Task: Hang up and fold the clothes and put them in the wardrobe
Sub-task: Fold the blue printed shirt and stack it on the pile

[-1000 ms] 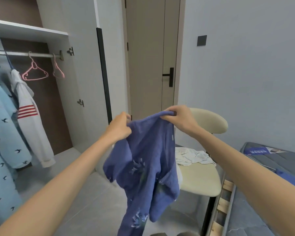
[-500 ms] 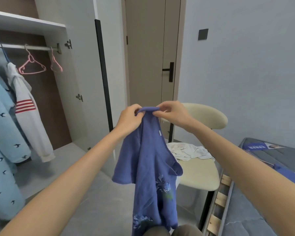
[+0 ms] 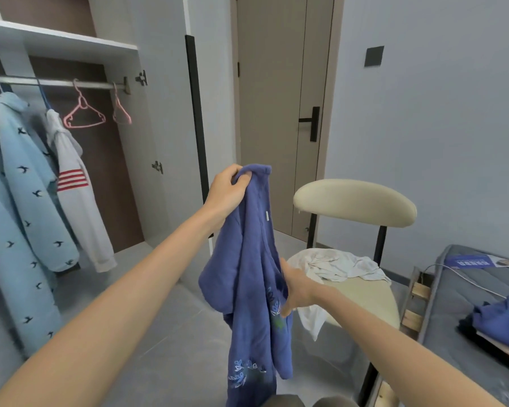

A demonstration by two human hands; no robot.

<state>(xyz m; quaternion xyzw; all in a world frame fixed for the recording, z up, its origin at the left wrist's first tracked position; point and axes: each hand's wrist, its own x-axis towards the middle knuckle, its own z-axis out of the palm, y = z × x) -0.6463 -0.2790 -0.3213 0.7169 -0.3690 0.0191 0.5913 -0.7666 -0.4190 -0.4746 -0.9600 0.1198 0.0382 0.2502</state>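
- Wardrobe (image 3: 162, 118) open at far left. Rail (image 3: 56, 83) carries what's already hung: looks like 2 bird-print coats (image 3: 27, 183) + 1 white hoodie (image 3: 74, 195), so 3 pcs up.
- Right end of rail: 2 pink hangers (image 3: 84, 117), both bare. Prob. spares for what's left, one likely for the top.
- L hand (image 3: 227, 195) up at mid-frame, fingers curled tight round the collar of the top (image 3: 250, 277). Held high so the length drops free & straight.
- Top: 1 pc, blue, embroidery near the hem, hanging in the air betw. wardrobe & chair. Not yet on a hanger, not in the wardrobe.
- R hand (image 3: 294, 289) lower, at the top's mid-body, thumb on the near side, fingers wrapped behind the cloth & mostly hidden. Grasp prob. to steady or smooth it.
- Chair (image 3: 354, 204): 1, just right of the top. Seat serves as a holding spot: 1 white cloth (image 3: 335, 264) crumpled on it, part drooping over the front edge.
- Bed (image 3: 453, 324) at far right: 1 blue pile (image 3: 503, 320) on it, unfolded; can't tell if 1 pc or more.
- Waiting, by my count: top + white cloth + blue pile = min. 3 vs 2 free hangers.
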